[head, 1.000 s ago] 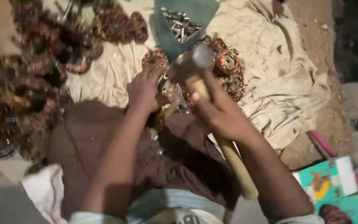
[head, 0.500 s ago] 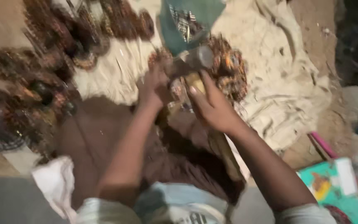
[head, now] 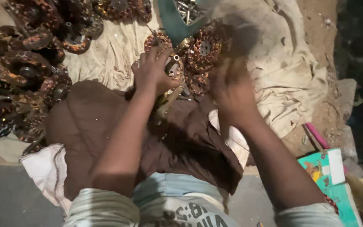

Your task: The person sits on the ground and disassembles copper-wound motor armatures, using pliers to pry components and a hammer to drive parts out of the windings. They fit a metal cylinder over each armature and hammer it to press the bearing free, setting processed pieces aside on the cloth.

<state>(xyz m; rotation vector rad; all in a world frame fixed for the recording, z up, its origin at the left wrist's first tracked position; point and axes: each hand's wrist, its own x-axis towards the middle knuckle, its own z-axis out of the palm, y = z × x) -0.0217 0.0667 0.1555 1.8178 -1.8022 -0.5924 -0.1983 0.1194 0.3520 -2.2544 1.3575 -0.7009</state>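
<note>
My left hand (head: pixel 151 72) presses on a round copper-wound coil (head: pixel 174 67) lying on a cream cloth (head: pixel 282 80) in front of my knees. A yellowish metal rod (head: pixel 168 100) sticks out below that hand. Blurred by motion, my right hand (head: pixel 232 90) grips the wooden handle of a hammer. The hammer's head (head: pixel 242 38) shows as a dark smear above and to the right of the coil. More copper coils (head: pixel 202 48) lie between the two hands. A brown cloth (head: pixel 93 122) covers my lap.
A heap of several copper-wound coils (head: pixel 26 71) fills the left side. A teal bag of small metal parts (head: pixel 181 17) lies at the top. A colourful box (head: pixel 328 176) and a pink strip (head: pixel 315 135) sit at the right on bare dirt.
The hammer head, earlier down on the coil by my left hand, is now lifted up and to the right in a blur. My left hand stays on the coil.
</note>
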